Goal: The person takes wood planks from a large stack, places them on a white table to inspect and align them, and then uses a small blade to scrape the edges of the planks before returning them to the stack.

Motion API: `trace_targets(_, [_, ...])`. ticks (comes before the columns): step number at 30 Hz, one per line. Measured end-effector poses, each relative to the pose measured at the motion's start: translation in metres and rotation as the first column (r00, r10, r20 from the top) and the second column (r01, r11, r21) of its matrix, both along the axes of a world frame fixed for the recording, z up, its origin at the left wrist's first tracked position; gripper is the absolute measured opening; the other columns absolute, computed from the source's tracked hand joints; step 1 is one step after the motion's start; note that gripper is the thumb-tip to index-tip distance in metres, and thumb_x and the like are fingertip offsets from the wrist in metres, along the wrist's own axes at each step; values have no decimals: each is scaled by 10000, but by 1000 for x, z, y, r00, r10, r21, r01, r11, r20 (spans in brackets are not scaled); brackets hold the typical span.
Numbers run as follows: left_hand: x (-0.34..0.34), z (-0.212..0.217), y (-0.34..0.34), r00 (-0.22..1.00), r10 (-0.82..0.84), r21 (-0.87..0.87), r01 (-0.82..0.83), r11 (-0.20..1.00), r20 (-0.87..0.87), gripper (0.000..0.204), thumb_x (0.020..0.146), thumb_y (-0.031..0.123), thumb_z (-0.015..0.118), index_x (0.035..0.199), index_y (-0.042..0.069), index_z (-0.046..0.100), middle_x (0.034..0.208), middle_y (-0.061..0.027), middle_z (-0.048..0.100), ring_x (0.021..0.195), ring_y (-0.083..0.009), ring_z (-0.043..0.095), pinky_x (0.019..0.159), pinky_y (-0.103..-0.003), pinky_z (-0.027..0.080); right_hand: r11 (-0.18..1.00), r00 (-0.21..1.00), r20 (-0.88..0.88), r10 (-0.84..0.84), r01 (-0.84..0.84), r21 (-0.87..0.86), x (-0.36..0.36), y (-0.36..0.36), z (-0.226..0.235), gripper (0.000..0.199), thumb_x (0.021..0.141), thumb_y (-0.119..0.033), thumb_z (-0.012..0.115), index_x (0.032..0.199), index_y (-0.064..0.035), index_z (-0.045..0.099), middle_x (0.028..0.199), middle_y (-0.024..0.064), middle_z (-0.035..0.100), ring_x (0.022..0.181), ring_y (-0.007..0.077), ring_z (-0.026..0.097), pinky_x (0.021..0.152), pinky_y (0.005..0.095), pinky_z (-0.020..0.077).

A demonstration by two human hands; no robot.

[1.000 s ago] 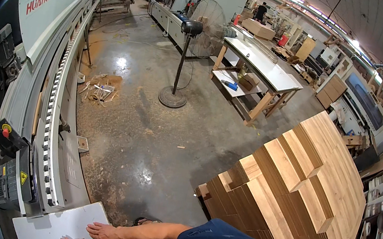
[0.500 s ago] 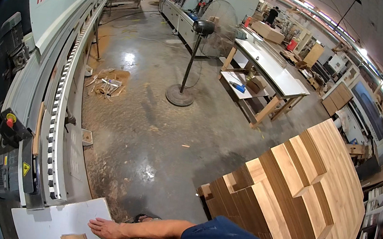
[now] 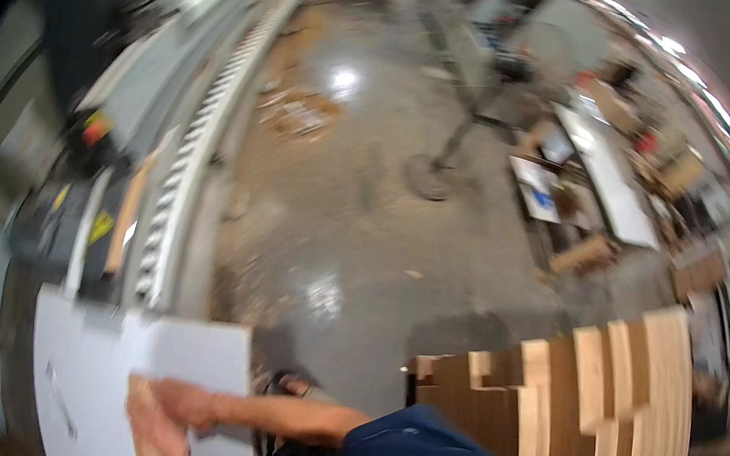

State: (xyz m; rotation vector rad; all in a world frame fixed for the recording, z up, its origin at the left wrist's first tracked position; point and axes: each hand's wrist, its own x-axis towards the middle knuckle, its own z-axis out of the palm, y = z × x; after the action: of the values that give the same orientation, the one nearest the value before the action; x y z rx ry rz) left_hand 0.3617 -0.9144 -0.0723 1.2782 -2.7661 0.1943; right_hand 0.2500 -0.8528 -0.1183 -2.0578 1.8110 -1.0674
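Observation:
A narrow light wooden board [image 3: 141,453] lies over the white tabletop [image 3: 100,338] at the lower left. My left hand [image 3: 160,433] is closed along its right edge, the arm coming up from the lower border. Just beyond, my right hand [image 3: 186,403] reaches in from the right and closes at the board's far end, its fingers smeared by motion. The two hands touch or overlap. On the white surface to their left lies a thin curved thing [image 3: 63,400], too blurred to name.
A long edge-processing machine with a roller track [image 3: 208,125] runs away from the tabletop on the left. Stacked wooden panels [image 3: 548,404] stand close on my right. Farther off are a pedestal fan [image 3: 456,147], a white-topped workbench [image 3: 606,172] and floor scraps [image 3: 302,113].
My right hand has moved from lying flat on the white surface to the wooden board. My left hand and the board show more fully. The view has swung, blurring the room.

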Motion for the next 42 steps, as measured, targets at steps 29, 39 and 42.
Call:
trace_targets(29, [61, 55, 37, 815, 258, 200, -178, 964, -519, 507, 845, 158, 588, 1292, -38, 453, 1381, -294, 363, 1291, -435, 332, 1090, -527, 226, 911, 425, 827, -368, -14, 412, -74, -87, 85, 583, 889, -466, 572, 1185, 34, 526, 1073, 162, 587, 939, 270, 582, 803, 391, 494])
trace_targets(39, [22, 52, 39, 574, 356, 543, 189, 819, -737, 445, 907, 201, 574, 1277, -28, 479, 1234, -216, 539, 1139, -302, 531, 948, -368, 425, 903, -51, 917, -396, 160, 399, -76, -137, 76, 265, 860, -314, 586, 678, -123, 588, 600, 7, 550, 495, 118, 476, 442, 289, 360])
trace_targets(42, [22, 34, 23, 280, 696, 737, 416, 533, -661, 337, 935, 237, 555, 1172, -1, 520, 1025, -96, 587, 922, -167, 569, 805, -286, 469, 888, 147, 877, -458, 30, 458, -51, -86, 56, 288, 835, -321, 606, 648, -102, 616, 572, 16, 537, 493, 123, 468, 442, 276, 353])
